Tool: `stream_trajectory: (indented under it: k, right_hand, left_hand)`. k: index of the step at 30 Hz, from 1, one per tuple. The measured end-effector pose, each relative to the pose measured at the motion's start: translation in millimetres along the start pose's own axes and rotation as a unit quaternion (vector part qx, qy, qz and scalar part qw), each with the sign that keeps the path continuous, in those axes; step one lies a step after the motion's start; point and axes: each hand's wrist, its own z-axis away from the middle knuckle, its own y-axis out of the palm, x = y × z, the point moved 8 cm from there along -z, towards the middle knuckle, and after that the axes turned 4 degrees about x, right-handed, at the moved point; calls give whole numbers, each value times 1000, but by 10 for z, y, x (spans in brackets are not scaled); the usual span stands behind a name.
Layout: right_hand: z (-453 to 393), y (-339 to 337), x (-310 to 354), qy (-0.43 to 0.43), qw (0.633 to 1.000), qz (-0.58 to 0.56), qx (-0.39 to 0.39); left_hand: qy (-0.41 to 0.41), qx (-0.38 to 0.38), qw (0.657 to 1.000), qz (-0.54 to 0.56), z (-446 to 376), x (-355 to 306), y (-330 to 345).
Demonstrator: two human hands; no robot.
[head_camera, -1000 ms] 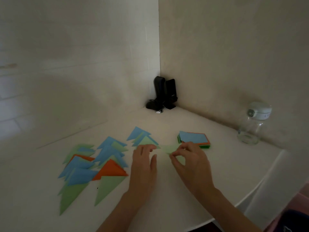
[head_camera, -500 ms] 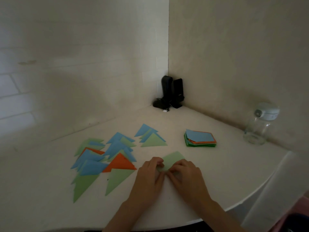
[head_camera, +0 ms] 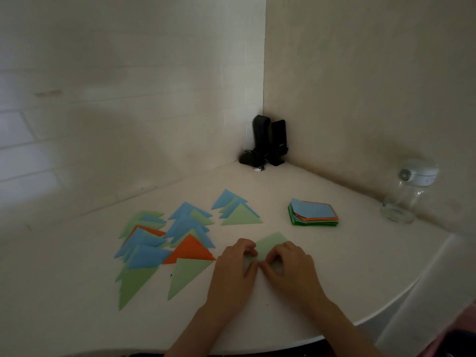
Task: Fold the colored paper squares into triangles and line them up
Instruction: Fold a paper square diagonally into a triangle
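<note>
**White desk, green sheet mid-fold**

White curved table (head_camera: 347,266) fills corner btwn two pale walls; rounded front edge sweeps from lower left up to the right, hands working near it. Bare surface right of the hands out to that rim, and behind toward the corner.

Folded triangles (head_camera: 164,243), blue, green, orange, overlapping in two loose columns left of centre; smaller group of blue/green triangles (head_camera: 238,211) further back, apart from the rest. Stack of unfolded squares (head_camera: 313,212), blue on top w/ orange and green under, right of centre, well apart from hands. Clear jar w/ white lid (head_camera: 407,194) near right wall. Black speakers (head_camera: 269,141) upright in corner.

Light green sheet (head_camera: 273,244) flat on table just beyond the fingers, far corner pointing away. Left hand (head_camera: 234,274) and right hand (head_camera: 291,271) side by side, thumbs nearly touching, fingers curled down and pinching the sheet's near edge.

Vs 0.5 s ago: hands and sheet in about the same spot, same pinch; piles, stack, jar unmoved. Vs 1 s ago: sheet and hands pulled nearer the front edge, away from stack.
</note>
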Motion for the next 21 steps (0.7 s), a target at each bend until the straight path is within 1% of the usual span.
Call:
stream_trajectory:
  k: [4,11,13,21]
  right_hand:
    - [-16,-1,-35,12,1000,-14,-10]
    - [-133,17,-97,94,988,-68,99]
    - [-152,34,-121,98,984,-84,126]
    - [-149,1,-126,77,979,-97,159]
  left_hand:
    - [-5,0,1000,1,-5,25,2]
    - [-44,1,998,38,-31,83,10]
    - [-52,3,998,42,-28,97,15]
    - [-65,7,995,70,-18,70,-29]
